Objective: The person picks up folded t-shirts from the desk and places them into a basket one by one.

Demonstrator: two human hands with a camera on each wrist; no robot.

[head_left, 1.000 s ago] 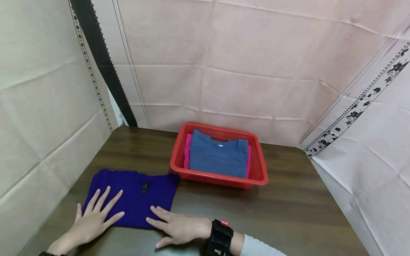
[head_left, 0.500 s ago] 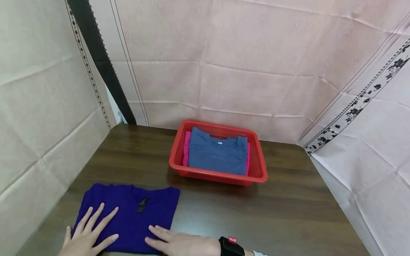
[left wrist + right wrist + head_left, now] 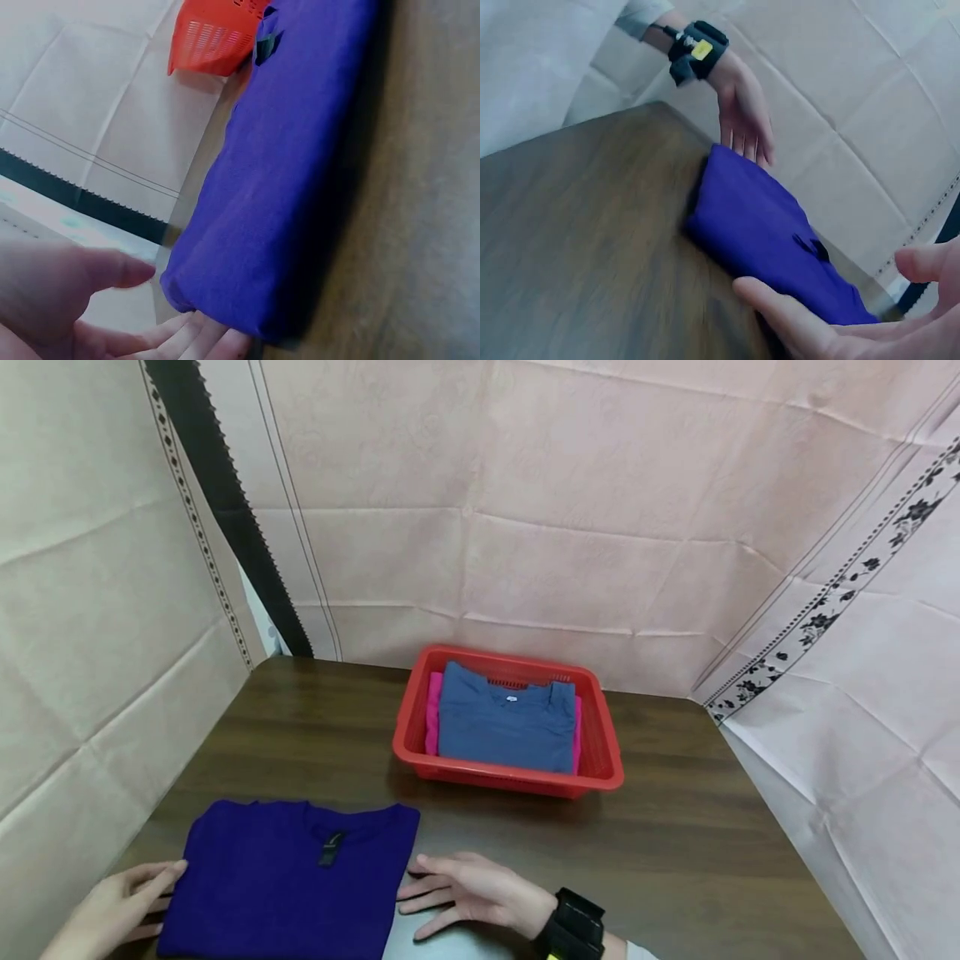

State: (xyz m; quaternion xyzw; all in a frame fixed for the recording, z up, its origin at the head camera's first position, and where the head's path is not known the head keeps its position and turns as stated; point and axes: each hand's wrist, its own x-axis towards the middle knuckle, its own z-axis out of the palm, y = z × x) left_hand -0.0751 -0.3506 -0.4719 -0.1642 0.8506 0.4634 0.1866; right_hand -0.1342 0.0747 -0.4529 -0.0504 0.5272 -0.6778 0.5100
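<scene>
A folded purple-blue shirt (image 3: 288, 881) with a dark neck label lies flat on the table, its neckline facing away from me. At its left edge is my left hand (image 3: 116, 906). In the left wrist view the fingers (image 3: 191, 337) of that hand reach to the shirt's lower edge, while the thumb stands apart from the cloth. My right hand (image 3: 476, 893) is beside the shirt's right edge with fingers spread and thumb raised. From the right wrist view, the right thumb (image 3: 915, 262) is away from the cloth; whether the fingertips touch the shirt I cannot tell.
Behind the shirt stands a red plastic basket (image 3: 611, 760) holding a folded blue-grey shirt (image 3: 506, 727) on top of a bright pink garment (image 3: 432, 714). The wooden table (image 3: 675, 843) is bordered by pale cloth walls (image 3: 562, 568) at the back and both sides.
The shirt has slid toward me. Both hands, earlier laid flat on top of it, have come off and moved outward to its left and right edges.
</scene>
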